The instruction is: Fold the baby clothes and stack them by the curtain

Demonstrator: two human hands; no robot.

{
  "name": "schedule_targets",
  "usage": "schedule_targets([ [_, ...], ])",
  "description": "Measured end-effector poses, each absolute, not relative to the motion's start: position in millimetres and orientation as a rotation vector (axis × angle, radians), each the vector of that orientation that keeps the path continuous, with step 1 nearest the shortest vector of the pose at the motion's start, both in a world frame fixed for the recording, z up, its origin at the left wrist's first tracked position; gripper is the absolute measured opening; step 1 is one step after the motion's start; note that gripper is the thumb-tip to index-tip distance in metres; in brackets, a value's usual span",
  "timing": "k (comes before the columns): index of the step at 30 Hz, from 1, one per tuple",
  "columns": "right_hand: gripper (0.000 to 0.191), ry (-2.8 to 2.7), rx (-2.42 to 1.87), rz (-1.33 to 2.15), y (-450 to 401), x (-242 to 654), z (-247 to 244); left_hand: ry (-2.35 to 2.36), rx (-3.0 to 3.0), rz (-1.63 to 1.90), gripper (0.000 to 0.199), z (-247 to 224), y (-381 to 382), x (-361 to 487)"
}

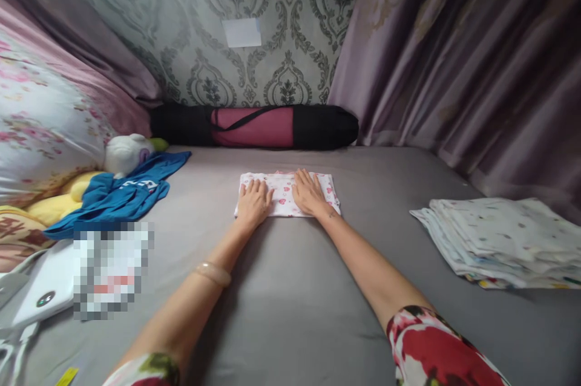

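Note:
A white cloth with pink hearts (282, 192) lies folded into a flat rectangle on the grey bed sheet (290, 289). My left hand (255, 201) rests flat on its left part, fingers pointing away from me. On the right part lies my right hand (310, 192), palm down with the fingers stretched out. Neither hand grips the cloth. The cloth's middle shows between the hands, while the areas under my palms are hidden.
A stack of folded patterned cloths (503, 241) sits at the right. Along the wall lies a long black and maroon bag (254, 127). At the left are a blue garment (118, 192), a white plush toy (124, 155), a floral pillow (40, 120) and a white power bank (52, 280) with cables.

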State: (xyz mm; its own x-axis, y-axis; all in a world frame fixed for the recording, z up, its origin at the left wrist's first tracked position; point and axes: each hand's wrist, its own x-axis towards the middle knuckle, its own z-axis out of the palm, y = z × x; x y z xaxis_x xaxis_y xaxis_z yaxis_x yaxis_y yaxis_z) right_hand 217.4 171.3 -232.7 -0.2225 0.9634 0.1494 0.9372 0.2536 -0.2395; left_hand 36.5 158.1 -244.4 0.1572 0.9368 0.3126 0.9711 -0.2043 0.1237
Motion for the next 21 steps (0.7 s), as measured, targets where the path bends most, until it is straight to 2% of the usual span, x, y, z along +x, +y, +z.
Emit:
schedule_targets([
  [8,0.059,-2.241,-1.858,0.130,162.2,228.8,-245.9,-2.032,-2.313,-0.490,0.053,-254.6,145.3,18.6],
  [21,0.060,-2.112,-1.980,0.048,162.0,249.3,-248.1,-1.958,-2.270,-0.627,0.047,-255.0,142.9,18.1],
])
